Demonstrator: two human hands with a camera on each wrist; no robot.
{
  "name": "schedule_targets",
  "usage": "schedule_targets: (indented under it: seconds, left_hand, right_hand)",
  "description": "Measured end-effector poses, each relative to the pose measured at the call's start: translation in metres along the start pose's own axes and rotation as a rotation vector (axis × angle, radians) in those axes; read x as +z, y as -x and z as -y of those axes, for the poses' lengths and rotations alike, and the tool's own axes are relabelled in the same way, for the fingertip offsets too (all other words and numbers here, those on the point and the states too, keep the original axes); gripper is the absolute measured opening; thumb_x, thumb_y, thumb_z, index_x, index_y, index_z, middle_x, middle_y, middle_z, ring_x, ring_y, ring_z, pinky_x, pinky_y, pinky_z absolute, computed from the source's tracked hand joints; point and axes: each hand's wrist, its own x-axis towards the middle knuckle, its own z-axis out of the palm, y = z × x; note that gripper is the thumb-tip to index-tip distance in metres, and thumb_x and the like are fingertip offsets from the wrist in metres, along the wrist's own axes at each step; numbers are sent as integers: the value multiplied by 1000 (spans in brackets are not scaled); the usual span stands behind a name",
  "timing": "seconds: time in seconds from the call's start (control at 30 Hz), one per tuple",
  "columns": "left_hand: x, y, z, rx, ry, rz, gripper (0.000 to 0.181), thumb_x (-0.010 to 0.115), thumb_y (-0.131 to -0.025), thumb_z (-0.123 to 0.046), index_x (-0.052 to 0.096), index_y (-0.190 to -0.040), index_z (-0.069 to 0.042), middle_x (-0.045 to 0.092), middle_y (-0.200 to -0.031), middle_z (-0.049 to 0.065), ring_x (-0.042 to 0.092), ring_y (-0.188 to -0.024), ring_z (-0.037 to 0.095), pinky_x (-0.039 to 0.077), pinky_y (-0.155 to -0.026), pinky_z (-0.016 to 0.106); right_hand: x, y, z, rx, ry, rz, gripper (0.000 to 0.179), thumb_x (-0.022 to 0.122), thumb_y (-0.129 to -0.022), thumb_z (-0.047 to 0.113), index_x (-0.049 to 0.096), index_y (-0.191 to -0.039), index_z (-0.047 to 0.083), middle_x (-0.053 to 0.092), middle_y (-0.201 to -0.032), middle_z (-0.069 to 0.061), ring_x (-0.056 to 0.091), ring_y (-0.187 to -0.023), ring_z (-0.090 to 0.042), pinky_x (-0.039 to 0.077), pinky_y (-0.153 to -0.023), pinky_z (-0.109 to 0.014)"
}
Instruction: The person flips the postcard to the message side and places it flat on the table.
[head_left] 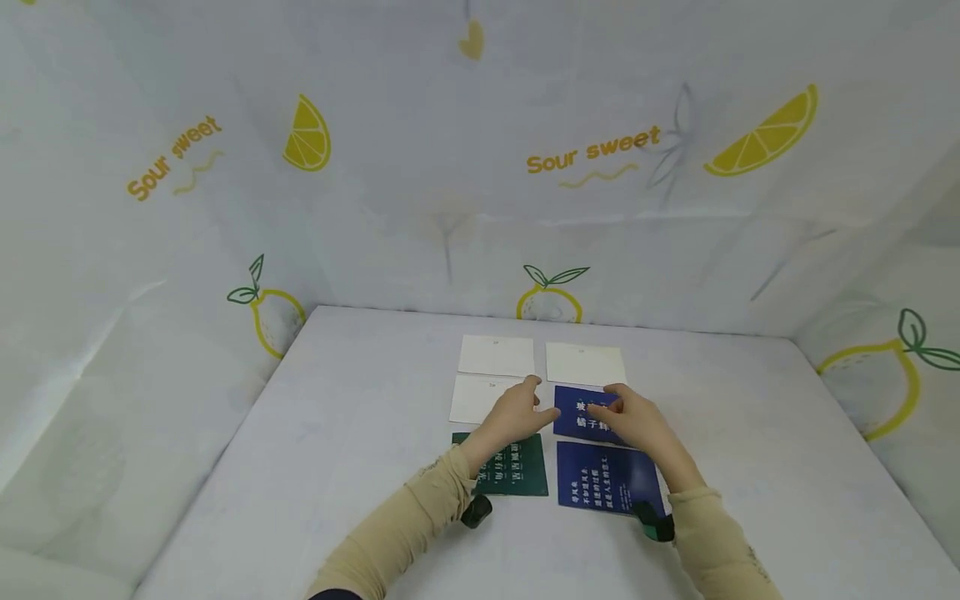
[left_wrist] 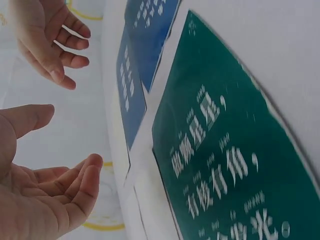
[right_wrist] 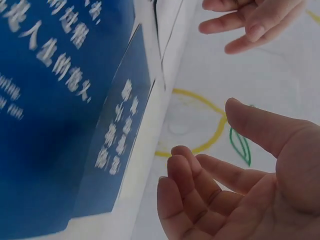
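Note:
Six cards lie in two columns on the white table. My left hand (head_left: 515, 412) hovers by the left column, fingers loosely bent and holding nothing. Beneath that wrist is a green card (head_left: 525, 468) with white characters; a white card (head_left: 472, 398) lies just beyond it. My right hand (head_left: 636, 417) hangs over the right edge of a blue card (head_left: 573, 421), its fingers relaxed around empty air. Nearer me lies a second blue card (head_left: 600, 475), printed with several lines of white text. In the right wrist view, the right hand (right_wrist: 240, 185) is apart from the cards.
Two more white cards (head_left: 497, 356) (head_left: 585, 363) lie in the far row. Behind the table (head_left: 337, 400) hangs a pale cloth (head_left: 405, 225) with lemon prints. A dark strap piece (head_left: 476, 511) shows under the left wrist.

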Motion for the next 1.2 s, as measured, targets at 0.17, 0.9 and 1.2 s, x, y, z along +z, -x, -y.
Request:
schedule_targets:
  seconds: [0.17, 0.9, 1.2]
  left_hand:
    - [13, -3, -5, 1, 30, 34, 66, 63, -86, -37, 41, -135, 2, 62, -117, 19, 62, -103, 28, 53, -79, 35]
    - [42, -10, 0, -113, 260, 110, 76, 78, -73, -22, 40, -135, 1, 57, -123, 20, 58, -110, 31, 49, -89, 40]
    - [46, -14, 6, -202, 464, 67, 71, 77, -73, -17, 43, -134, -4, 53, -129, 22, 54, -114, 35, 46, -93, 47]
  right_hand:
    - [-4, 5, -19, 39, 1, 2, 65, 58, -89, 35, 39, -132, -10, 58, -107, -29, 59, -87, -33, 50, -75, -47]
    - [2, 9, -56, 241, -139, 55, 82, 60, -87, 36, 21, -139, -13, 39, -130, -39, 43, -115, -52, 40, -92, -61]
    - [4, 7, -58, 244, -213, 44, 78, 57, -89, 31, 18, -140, -13, 35, -133, -40, 40, -119, -53, 37, -96, -62]
